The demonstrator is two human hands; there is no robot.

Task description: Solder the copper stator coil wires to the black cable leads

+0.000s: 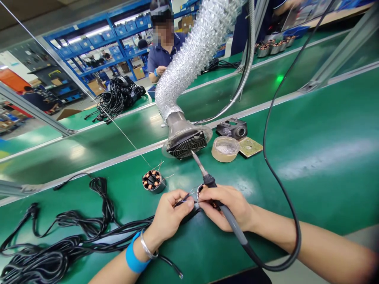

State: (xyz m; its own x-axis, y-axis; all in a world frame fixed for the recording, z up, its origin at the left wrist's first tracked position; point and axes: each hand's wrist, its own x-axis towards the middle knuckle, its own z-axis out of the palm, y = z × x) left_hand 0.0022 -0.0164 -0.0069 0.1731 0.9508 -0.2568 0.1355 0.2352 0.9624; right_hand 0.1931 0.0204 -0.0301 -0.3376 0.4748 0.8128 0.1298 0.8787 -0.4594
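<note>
My left hand (174, 213) pinches the stripped end of a black power cable (142, 223), its thin wires poking out past the fingertips. Close beside it, my right hand (227, 207) is closed around a soldering iron (232, 225), whose tip points up and away from me. The right fingertips also meet a motor stator (200, 191), mostly hidden behind the hand. Both hands' fingertips nearly touch at the wires. Another stator (153, 181) with copper windings and loose wire ends stands on the green bench, beyond my left hand.
A fume extractor (188, 144) on a silver duct hangs ahead. Right of it sit a round tub (225, 149), a soldering iron stand (232, 128) and a square pad (251, 147). Coiled black cables (44, 256) cover the left. The iron's cord (274, 177) loops at right. A person (166, 51) works opposite.
</note>
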